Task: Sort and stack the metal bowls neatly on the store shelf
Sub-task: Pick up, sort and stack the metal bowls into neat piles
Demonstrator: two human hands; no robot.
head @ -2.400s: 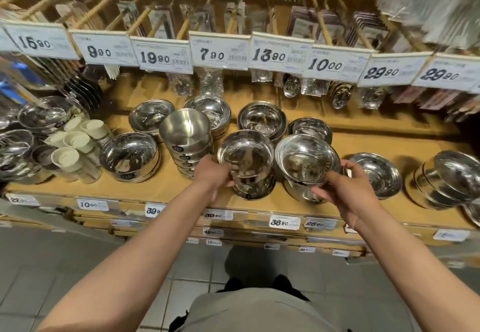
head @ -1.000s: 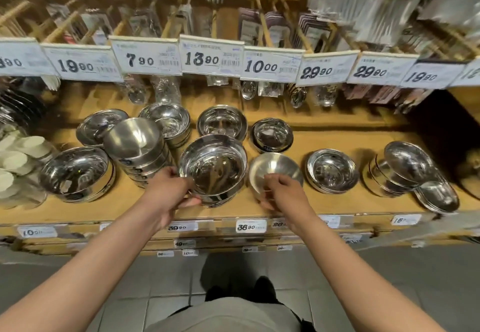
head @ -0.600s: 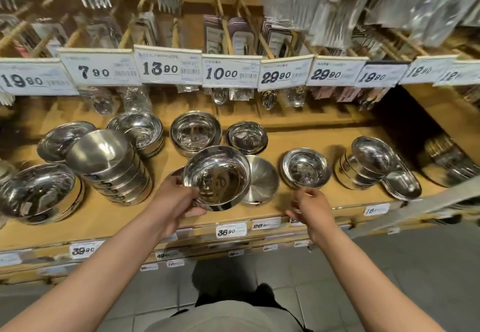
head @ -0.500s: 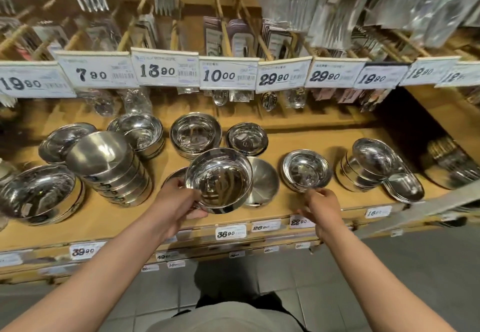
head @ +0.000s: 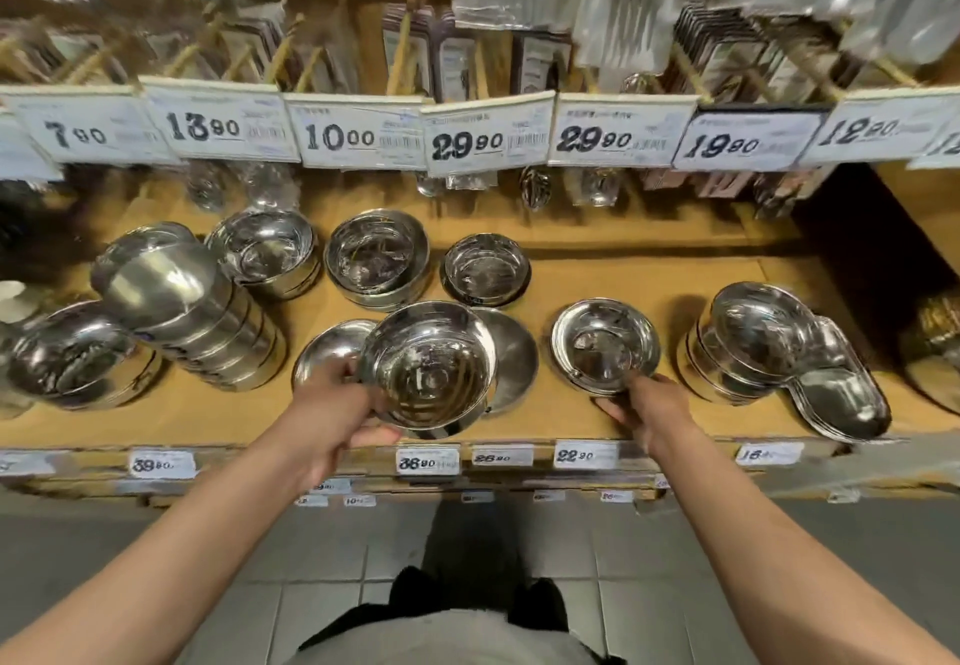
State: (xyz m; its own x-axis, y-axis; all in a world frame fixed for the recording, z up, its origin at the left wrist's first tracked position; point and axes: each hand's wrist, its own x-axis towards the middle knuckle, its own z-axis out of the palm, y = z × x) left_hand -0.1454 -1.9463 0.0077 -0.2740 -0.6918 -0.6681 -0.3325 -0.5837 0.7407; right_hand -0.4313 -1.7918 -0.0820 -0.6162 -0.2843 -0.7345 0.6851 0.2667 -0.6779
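Big bowl [head: 428,368] is lifted off its stack now, left hand [head: 332,407] gripping the rim, just above the shelf [head: 519,425] front. Right hand [head: 647,412] has moved over and pinches the flat bowl [head: 605,344] beside it, so that one probably gets sorted next.

1. We count two hands: the left hand [head: 332,412] and the right hand [head: 649,407].
2. We count one bowl [head: 427,364] held up off the shelf [head: 571,279].
3. We count roughly nine further bowl groups standing on the shelf; stack depths are too blurred to tally.
4. We count seven large price cards [head: 488,134] fully legible above.
5. We count five readable small price labels [head: 427,460] on the shelf edge.
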